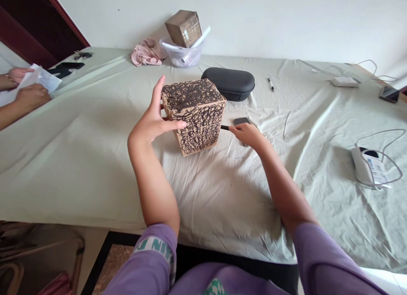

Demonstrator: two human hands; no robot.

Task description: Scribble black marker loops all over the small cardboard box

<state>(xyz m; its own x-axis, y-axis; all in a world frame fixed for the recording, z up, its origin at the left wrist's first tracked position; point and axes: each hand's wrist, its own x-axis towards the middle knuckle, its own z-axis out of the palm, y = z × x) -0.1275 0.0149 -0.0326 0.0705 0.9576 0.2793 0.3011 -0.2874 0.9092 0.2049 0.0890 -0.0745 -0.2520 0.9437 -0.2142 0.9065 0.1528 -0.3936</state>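
A cardboard box (pixel 199 117) covered in black scribbled loops stands tilted on the cloth-covered table (pixel 79 129). My left hand (pixel 152 121) steadies the box from its left side, thumb pressed on the front face and fingers spread upward. My right hand (pixel 249 135) is closed around a black marker (pixel 224 127), whose tip touches the box's right side. A dark phone (pixel 241 121) lies just behind my right hand.
A black oval case (pixel 230 83) sits behind the box. Farther back are a plastic tub (pixel 182 55) holding a small cardboard box, a pink cloth (pixel 146 52) and a pen (pixel 271 84). Chargers and cables lie at right. Another person's hands (pixel 27 93) hold paper at left.
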